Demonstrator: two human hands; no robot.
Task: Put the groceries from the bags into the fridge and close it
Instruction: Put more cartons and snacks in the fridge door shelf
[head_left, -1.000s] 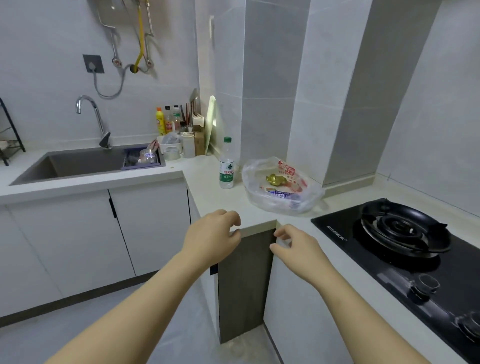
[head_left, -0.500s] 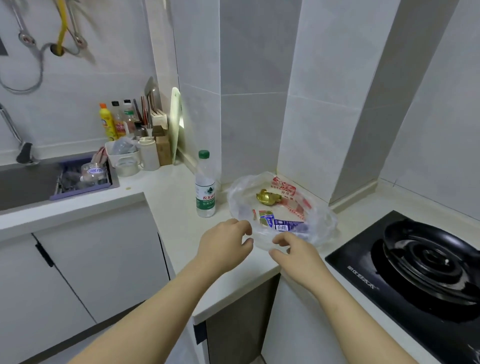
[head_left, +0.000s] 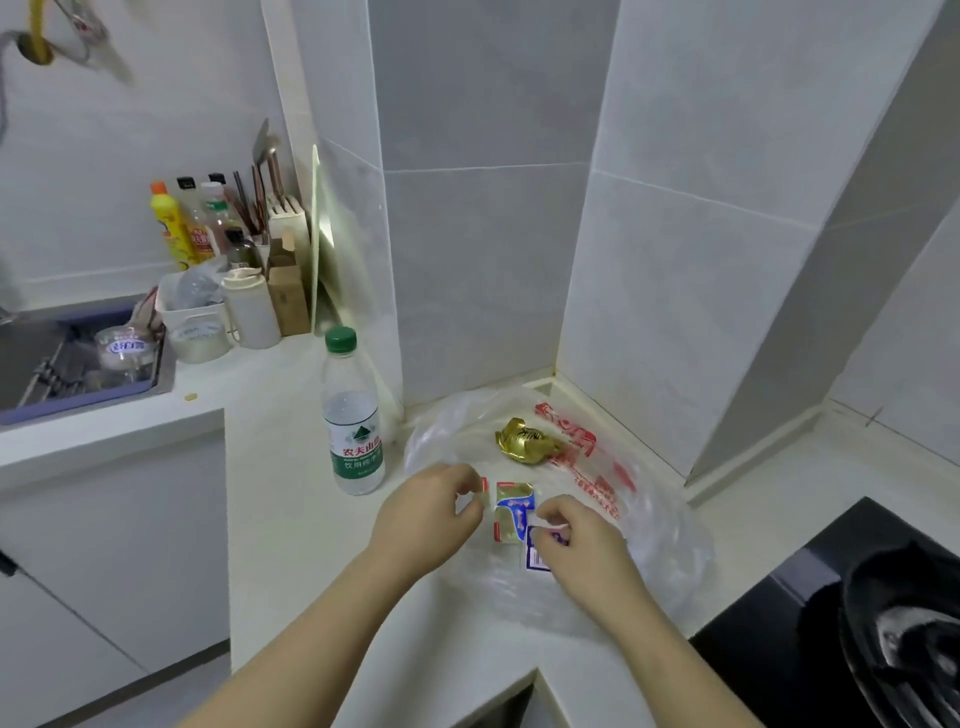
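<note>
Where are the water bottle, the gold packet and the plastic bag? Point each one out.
water bottle (head_left: 356, 447): head view, on its label.
gold packet (head_left: 523, 440): head view, middle of the foil.
plastic bag (head_left: 667, 551): head view, bare clear film on its right side.

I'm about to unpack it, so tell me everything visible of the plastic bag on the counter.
The plastic bag is thin, clear, crumpled, with red print, slumped on the counter in the corner. A gold packet and a carton show through it. The left hand and right hand seem to pinch its near edge.

Head view — downward, near countertop
</note>
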